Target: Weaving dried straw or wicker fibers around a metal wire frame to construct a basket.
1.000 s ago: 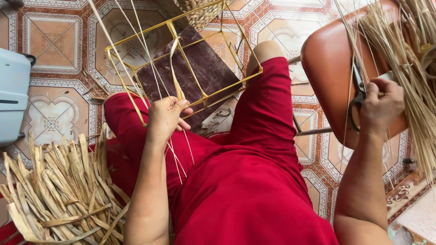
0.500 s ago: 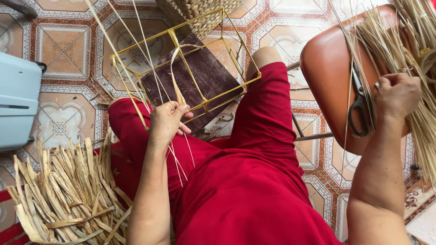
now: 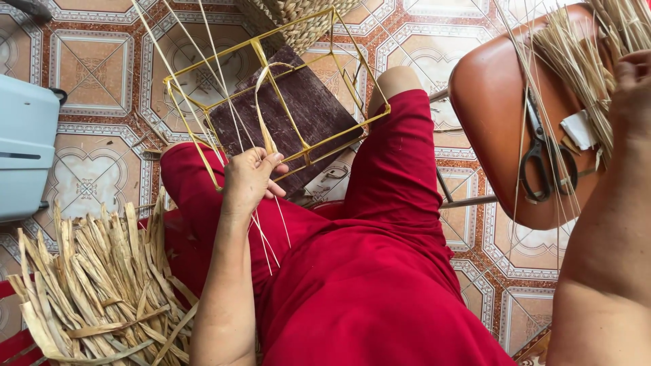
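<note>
Thin metal wire frame [image 3: 285,102], yellow painted, slight sheen. Dark board [image 3: 305,115] inside it: matt, rough-grained, prob. wood. Pale dry strands [image 3: 203,61]: fibrous, matt, stiff-looking. Flat dried leaf strips [image 3: 95,285]: papery, rough, dull tan. Chair seat [image 3: 488,115]: smooth, glossy brown, plastic or vinyl, can't tell which. Scissors [image 3: 542,156]: dark metal w/ black handles. Red cloth trousers [image 3: 366,271], soft, matt. Floor tiles [image 3: 88,68]: glazed ceramic, semi-gloss.

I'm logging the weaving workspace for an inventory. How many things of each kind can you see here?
Wire frame: 1
Dark board: 1
Scissors: 1
Orange chair: 1
Heaps of dried strips: 1
Bundles of thin straw: 1
Woven baskets: 1
Total: 7
</note>
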